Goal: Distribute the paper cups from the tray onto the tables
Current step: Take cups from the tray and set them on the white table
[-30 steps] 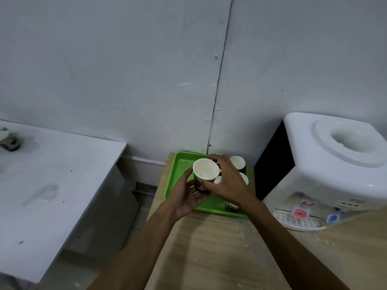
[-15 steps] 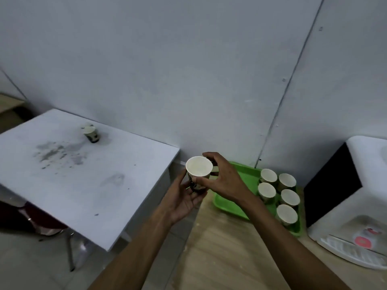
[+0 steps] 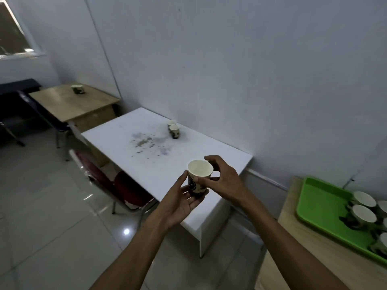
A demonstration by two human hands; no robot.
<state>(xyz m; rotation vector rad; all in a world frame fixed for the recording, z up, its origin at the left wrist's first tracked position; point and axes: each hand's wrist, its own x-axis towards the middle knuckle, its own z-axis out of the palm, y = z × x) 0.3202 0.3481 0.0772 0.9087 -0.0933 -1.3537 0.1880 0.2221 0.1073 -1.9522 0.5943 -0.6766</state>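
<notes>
Single head-worn view, angled down over hands, close.

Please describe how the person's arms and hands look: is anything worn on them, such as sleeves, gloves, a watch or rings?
Both forearms are bare as far as the frame shows; no sleeve edge is visible. The left hand and right hand wear no gloves. No watch, bracelet or band shows on either wrist, and no ring is visible on the fingers that show. No markings can be seen in this dim light.
</notes>
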